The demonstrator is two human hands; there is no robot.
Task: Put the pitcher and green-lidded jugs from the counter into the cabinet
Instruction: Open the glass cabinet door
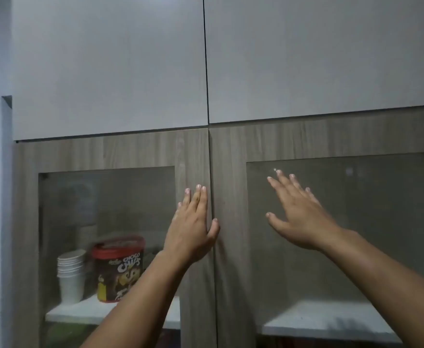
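Observation:
A wood-grain cabinet [143, 151] with two glass-panelled doors fills the view, and both doors are closed. My left hand [193, 224] lies flat, fingers together, on the inner frame of the left door beside the centre seam. My right hand [296, 212] is spread open against or just in front of the glass of the right door [381, 222]. Neither hand holds anything. No pitcher or green-lidded jug is clearly in view; something green shows dimly through the glass at the bottom left [65, 335].
Behind the left glass, a stack of white paper cups [70, 275] and a red-lidded Choco Chips tub [119, 267] stand on a white shelf [85, 312]. The right side has a white shelf [326, 320]. Plain grey upper doors [105, 66] are above, a wall at left.

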